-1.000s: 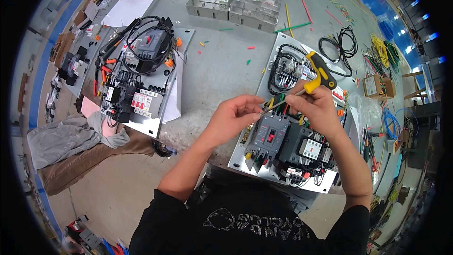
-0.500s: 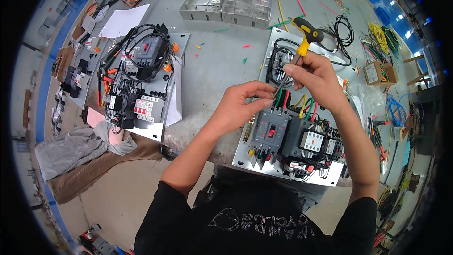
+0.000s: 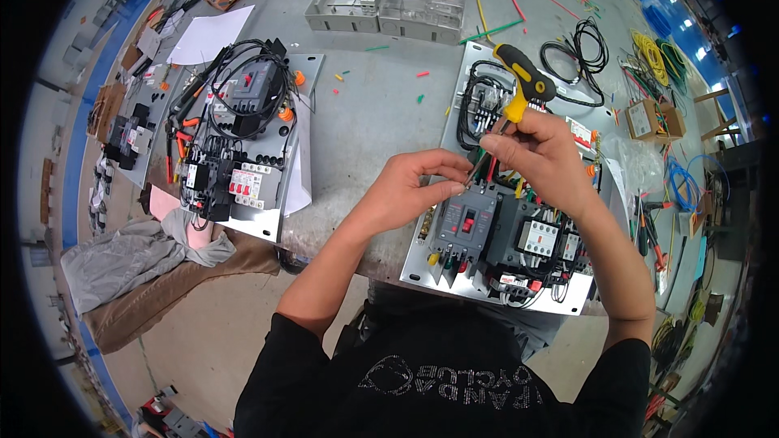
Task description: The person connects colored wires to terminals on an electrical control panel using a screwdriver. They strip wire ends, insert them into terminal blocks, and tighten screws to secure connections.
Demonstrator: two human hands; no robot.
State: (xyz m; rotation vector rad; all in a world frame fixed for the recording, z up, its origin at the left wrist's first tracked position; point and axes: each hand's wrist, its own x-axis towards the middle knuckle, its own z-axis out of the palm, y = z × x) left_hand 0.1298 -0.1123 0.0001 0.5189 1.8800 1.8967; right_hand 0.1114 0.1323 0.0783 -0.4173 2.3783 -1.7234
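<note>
A T-handled screwdriver (image 3: 524, 79) in yellow and black slants down to the left, with my right hand (image 3: 542, 156) closed round its shaft below the handle. Its tip meets the pinched thumb and fingers of my left hand (image 3: 410, 192); whatever small thing they grip there is hidden. Both hands are over the top end of a grey circuit breaker (image 3: 466, 223) with a red toggle. The breaker is fixed on a metal mounting plate (image 3: 418, 264). Beside it sit a white-faced contactor (image 3: 538, 238) and green, red and yellow wires, partly covered by my right hand.
To the left lies a second wired plate (image 3: 272, 223) with a breaker and coiled black cable. Grey plastic enclosures (image 3: 345, 20) stand at the back. Black cable loops (image 3: 596, 53), a small cardboard box (image 3: 643, 120) and wire coils (image 3: 649, 61) occupy the right. Wire scraps are scattered about.
The screwdriver handle has come down slightly, and its tip sits a little lower with my left fingertips. My right hand has shifted slightly down and left. Both hands keep their grip.
</note>
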